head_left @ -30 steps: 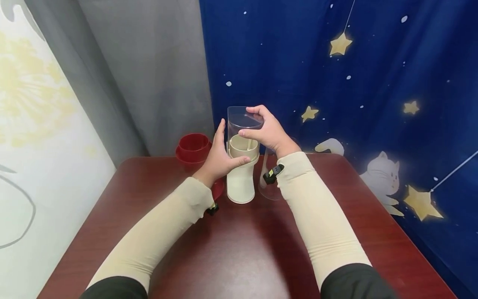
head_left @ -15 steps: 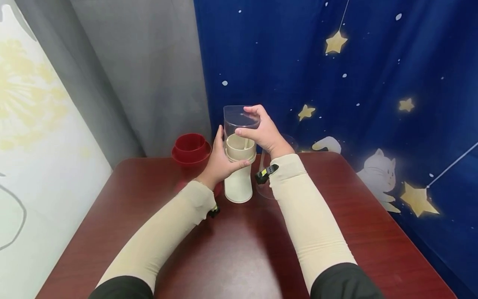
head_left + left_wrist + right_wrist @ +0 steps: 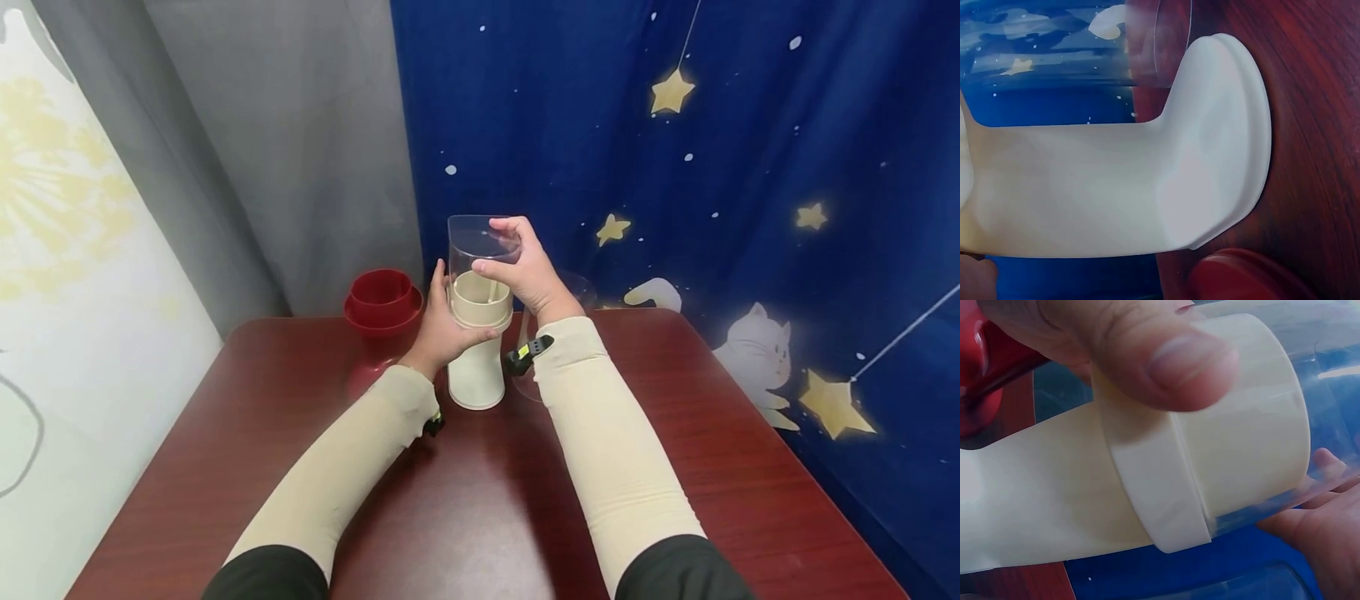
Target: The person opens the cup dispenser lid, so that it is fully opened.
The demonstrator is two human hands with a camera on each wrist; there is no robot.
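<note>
A cream plastic stand [image 3: 477,379] with a flared foot stands upright on the table. Around its upper collar sits a clear plastic container [image 3: 462,242]. My left hand [image 3: 441,330] grips the stand at the collar, thumb in front and fingers along the far left side. Higher up, my right hand [image 3: 529,268] holds the clear container near its top, thumb in front and fingers at the rim. In the right wrist view the left thumb [image 3: 1188,372] presses across the collar's ridge [image 3: 1160,494]. The left wrist view shows the stand's foot [image 3: 1216,144] on the table.
A red stand [image 3: 381,321] of similar shape is just left of the cream one, partly behind my left hand. Behind my right wrist is a second clear container [image 3: 576,287]. Dark red wood table [image 3: 465,500] meets grey and blue curtains [image 3: 525,108] at its back edge.
The head view has shifted a little. My left fingertips sit slightly lower beside the clear container. Both hands keep their holds, and the cream stand stays in place.
</note>
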